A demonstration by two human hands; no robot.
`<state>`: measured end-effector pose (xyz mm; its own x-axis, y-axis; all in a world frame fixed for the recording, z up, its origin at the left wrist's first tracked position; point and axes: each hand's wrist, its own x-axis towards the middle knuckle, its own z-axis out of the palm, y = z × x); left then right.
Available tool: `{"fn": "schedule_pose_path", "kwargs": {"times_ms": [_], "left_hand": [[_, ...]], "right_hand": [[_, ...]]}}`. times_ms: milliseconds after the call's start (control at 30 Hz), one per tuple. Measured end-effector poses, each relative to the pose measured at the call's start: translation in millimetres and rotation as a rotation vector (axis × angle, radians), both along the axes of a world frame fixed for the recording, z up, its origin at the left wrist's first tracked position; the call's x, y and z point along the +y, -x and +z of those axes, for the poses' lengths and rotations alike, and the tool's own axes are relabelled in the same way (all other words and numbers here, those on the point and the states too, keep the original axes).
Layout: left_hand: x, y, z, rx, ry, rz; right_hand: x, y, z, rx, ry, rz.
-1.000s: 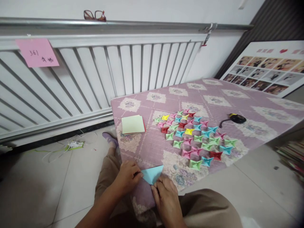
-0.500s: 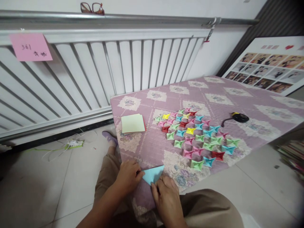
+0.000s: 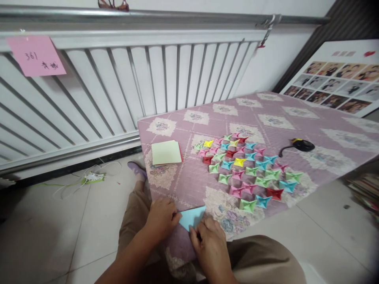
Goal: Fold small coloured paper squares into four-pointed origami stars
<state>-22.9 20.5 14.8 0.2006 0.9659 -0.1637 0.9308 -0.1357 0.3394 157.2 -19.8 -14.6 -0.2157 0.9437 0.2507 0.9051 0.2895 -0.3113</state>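
Pinching the blue paper [image 3: 192, 217] on the near end of the table [image 3: 183, 189], left corner with the left hand [image 3: 162, 217], bottom point with the right hand [image 3: 211, 241], partly hiding both spots. Cutting off the glasses [image 3: 123, 6] up top now, after showing them whole earlier. Keeping the same hold tbh.

Blue paper [image 3: 191, 216], folded triangular, lying on table [image 3: 189, 183].

The paper [image 3: 191, 217] is light blue, the tablecloth [image 3: 189, 185] mauve with cream floral diamonds, the spectacles [image 3: 123, 6] apparently brown.
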Motion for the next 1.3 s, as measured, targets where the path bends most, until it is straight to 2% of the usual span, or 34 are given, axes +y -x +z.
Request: {"fn": "schedule_pose_path", "kwargs": {"times_ms": [533, 733, 900, 1133, 1300], "left_hand": [[2, -3, 4.0, 0.078, -0.002, -0.043], [2, -2, 3.1, 0.083, -0.041, -0.059], [2, -1, 3.3, 0.091, -0.033, -0.066], [3, -1, 7.7, 0.084, 0.002, -0.068], [3, -1, 8.9, 0.089, 0.007, -0.074]], "right_hand": [[2, 1, 0.6, 0.028, -0.037, 0.012], [2, 1, 6.0, 0.090, -0.009, 0.012], [4, -3, 8.7, 0.147, -0.026, 0.060], [2, -11, 4.1, 0.173, -0.014, 0.128], [3, -13, 4.5, 0.153, -0.066, 0.194]]}}
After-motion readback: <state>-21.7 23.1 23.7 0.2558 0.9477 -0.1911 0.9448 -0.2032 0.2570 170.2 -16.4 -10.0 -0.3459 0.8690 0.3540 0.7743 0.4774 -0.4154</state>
